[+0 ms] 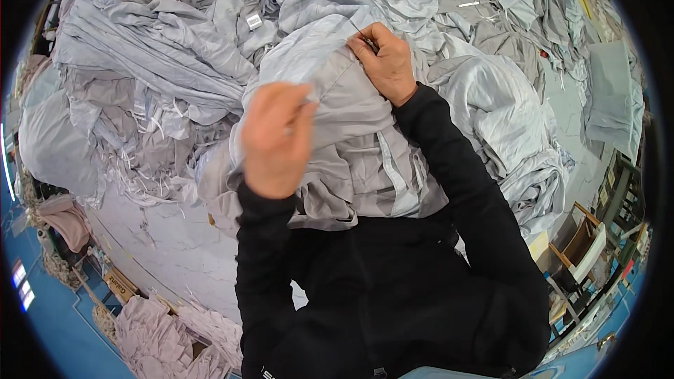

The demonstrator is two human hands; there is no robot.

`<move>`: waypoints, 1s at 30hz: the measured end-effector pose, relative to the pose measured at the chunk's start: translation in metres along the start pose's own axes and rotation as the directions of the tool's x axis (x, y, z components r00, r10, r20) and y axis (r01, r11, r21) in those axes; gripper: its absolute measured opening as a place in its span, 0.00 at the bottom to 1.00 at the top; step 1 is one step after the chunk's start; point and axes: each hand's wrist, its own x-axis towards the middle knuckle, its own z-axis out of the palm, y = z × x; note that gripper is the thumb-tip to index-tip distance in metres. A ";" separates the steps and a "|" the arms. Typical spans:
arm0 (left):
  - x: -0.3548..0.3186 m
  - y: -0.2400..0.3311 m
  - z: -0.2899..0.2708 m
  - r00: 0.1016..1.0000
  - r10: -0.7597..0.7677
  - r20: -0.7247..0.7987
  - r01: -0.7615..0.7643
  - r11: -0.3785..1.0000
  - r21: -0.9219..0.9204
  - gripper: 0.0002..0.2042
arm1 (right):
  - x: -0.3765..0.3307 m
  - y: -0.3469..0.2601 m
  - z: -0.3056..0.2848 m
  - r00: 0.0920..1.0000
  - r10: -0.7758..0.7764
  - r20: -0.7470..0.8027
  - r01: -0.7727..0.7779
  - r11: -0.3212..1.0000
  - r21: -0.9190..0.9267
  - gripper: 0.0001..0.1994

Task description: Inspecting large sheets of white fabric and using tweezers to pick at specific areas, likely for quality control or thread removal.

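Note:
My right hand (386, 63) is closed over the grey and pale blue cloth (344, 84) bunched in front of me. A thin dark pointed tool (361, 31) sticks out from its fingertips; its exact kind is not clear. Left of it, my left hand (277, 137) is raised above the same cloth. Motion smears its fingers, so I cannot see whether it holds anything. Lower folds of the cloth, with a pale strip (397, 172) along them, lie against my body.
Large heaps of grey-blue cloth (147, 35) cover much of the white marbled table (168, 245). More cloth (505, 105) lies at the right. Pinkish cloth (151, 330) is piled at the lower left, near a cardboard box (121, 285). A wooden-framed piece (584, 242) stands beyond the right edge.

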 end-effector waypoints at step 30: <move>0.005 -0.027 0.059 0.882 -0.470 -0.017 0.407 0.781 -0.473 0.05 | -0.011 -0.036 -0.056 0.953 -0.250 0.171 0.280 0.942 -0.184 0.15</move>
